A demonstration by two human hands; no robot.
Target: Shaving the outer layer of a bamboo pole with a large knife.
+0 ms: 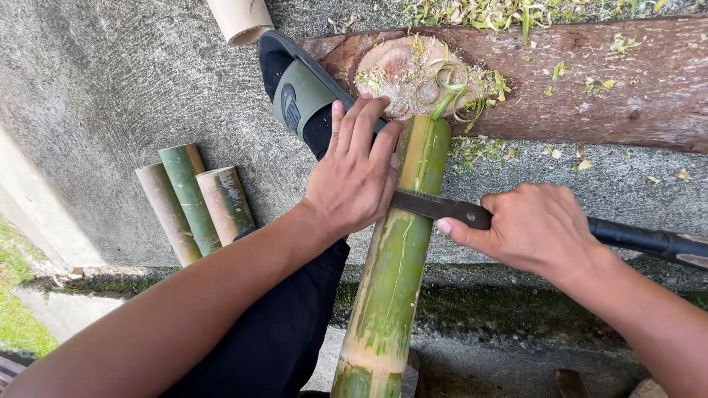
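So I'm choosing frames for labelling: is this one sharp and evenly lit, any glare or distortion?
Head view: bright, even daylight, only soft shadows; left hand, right hand, knife blade and bamboo pole are sharp; no harsh glare; wide-angle bending shows at the edges.

Green bamboo pole: its far end on the reddish wooden log.
Dark-bladed knife: across the pole.
Three short bamboo pieces: left, on concrete floor.

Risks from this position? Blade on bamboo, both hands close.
1. The left hand presses the blade spine; a slip could cut the fingers.
2. The bamboo pole leans on the log unclamped and may roll.
3. The sandalled foot sits near the pole's far end, roughly in the blade's path.
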